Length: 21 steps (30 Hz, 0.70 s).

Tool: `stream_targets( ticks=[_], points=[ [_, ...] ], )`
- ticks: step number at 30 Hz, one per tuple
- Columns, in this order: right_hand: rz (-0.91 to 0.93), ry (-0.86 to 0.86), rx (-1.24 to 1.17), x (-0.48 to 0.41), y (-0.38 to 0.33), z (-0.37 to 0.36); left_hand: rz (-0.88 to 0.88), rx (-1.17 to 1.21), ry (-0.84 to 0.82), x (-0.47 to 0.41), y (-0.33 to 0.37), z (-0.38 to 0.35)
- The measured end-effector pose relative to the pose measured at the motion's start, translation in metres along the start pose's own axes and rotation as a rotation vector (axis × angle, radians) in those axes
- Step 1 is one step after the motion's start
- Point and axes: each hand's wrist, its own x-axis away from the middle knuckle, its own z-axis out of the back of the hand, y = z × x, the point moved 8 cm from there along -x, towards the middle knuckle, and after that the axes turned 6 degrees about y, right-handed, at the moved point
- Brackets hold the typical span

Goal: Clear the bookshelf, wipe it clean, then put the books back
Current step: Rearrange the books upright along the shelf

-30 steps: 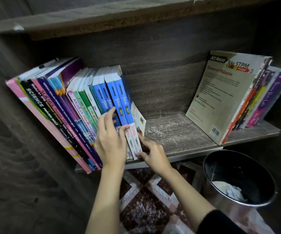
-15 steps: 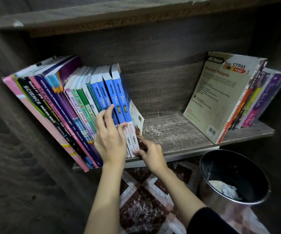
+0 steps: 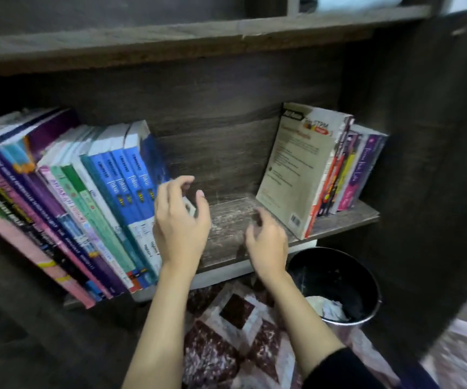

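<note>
A row of books (image 3: pixel 108 192) leans to the left on the left half of the wooden shelf (image 3: pixel 226 228), with blue spines at its right end. A smaller group of books (image 3: pixel 297 169) leans against the right wall. My left hand (image 3: pixel 181 220) hovers in front of the right end of the left row, fingers loosely bent, holding nothing. My right hand (image 3: pixel 267 240) hangs over the bare, dusty middle of the shelf board, fingers loosely curled and empty. The image is blurred by motion.
A black round bin (image 3: pixel 336 287) with crumpled paper inside stands on the floor under the shelf's right part. A patterned red and white rug (image 3: pixel 235 332) covers the floor. Another shelf board (image 3: pixel 170 37) runs overhead. Dark side walls close in the shelf.
Both hands have come off the blue books and moved right. The right hand now sits over the bare shelf. The view has shifted up and closer.
</note>
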Motion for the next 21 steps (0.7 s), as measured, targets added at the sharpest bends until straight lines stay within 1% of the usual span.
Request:
stream_targets(
  ticks=[2,3,5,7,10,13,15,18,21],
  points=[
    [-0.036,0.296,-0.050,-0.004,0.012,0.037,0.050,0.073,-0.118,0.003,0.016,-0.029],
    [-0.058,0.397,-0.056,-0.006,0.020,0.049,0.087,0.126,-0.185,0.004,0.026,-0.046],
    [-0.149,0.494,-0.053,-0.009,0.036,0.061,0.162,0.190,-0.334,0.008,0.039,-0.079],
    [-0.254,0.482,-0.068,-0.014,0.056,0.063,0.225,0.230,-0.479,0.014,0.054,-0.114],
    [-0.317,0.336,-0.079,-0.022,0.073,0.051,0.310,0.279,-0.659,0.023,0.074,-0.155],
    [-0.348,0.219,-0.176,-0.030,0.083,0.040,0.284,0.263,-0.775,0.030,0.097,-0.182],
    [-0.354,0.200,-0.209,-0.034,0.086,0.038,0.258,0.264,-0.813,0.033,0.109,-0.194],
    [-0.356,0.223,-0.180,-0.039,0.093,0.038,0.245,0.244,-0.851,0.038,0.118,-0.213],
    [-0.306,0.246,-0.106,-0.041,0.094,0.037,0.185,0.162,-0.771,0.035,0.121,-0.218]
  ],
)
